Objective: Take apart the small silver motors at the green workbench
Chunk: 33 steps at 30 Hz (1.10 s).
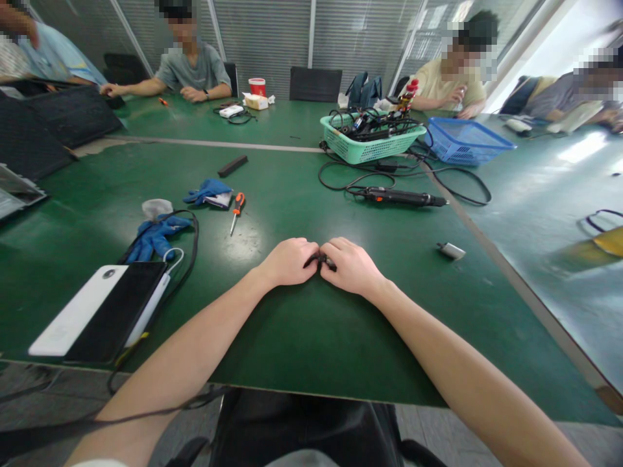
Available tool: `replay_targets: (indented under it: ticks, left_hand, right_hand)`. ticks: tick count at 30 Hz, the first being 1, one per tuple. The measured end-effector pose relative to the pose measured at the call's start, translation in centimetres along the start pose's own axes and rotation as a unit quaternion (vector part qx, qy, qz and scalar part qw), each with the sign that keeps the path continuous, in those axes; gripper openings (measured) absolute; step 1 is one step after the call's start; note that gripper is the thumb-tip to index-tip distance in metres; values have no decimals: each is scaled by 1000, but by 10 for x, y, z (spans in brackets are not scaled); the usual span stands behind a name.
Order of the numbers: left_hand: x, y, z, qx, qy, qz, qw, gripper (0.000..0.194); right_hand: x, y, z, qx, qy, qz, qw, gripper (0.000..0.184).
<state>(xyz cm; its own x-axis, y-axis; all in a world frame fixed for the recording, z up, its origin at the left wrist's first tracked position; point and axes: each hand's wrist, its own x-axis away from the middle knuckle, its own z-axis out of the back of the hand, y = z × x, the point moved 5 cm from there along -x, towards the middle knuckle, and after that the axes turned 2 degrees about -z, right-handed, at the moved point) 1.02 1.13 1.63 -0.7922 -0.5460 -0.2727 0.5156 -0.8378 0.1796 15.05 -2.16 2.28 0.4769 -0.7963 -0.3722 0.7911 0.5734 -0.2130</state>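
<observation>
Small black part pinched between left hand and right hand

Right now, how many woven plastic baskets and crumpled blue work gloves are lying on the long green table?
Plastic baskets: 2 (a mint-green plastic basket, a bright blue plastic basket)
Blue work gloves: 2 (a farther blue work glove, a nearer blue work glove)
Total: 4

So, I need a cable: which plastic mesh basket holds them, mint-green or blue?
The mint-green plastic basket, heaped with black cables; the blue one sits to its right.
</observation>
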Motion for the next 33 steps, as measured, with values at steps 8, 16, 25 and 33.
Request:
replay_targets:
  ticks: [8, 16, 25, 33]
  left_hand:
    - [0, 0, 0, 2, 0, 0, 1000, 12]
    - [0, 1, 2, -1, -5, 4, 1000, 12]
    - [0, 0, 0, -8, -7, 0, 1000, 12]
    - [0, 0, 1, -11, -3, -2, 1000, 12]
  right_hand:
    - [0, 0, 1, -4, -3, -2, 1000, 4]
    - [-1, 0, 1, -5, 0, -6, 1000, 4]
    - [-1, 0, 0, 5, 0, -1, 1000, 4]
    - [0, 1, -1, 0, -1, -3, 1000, 4]
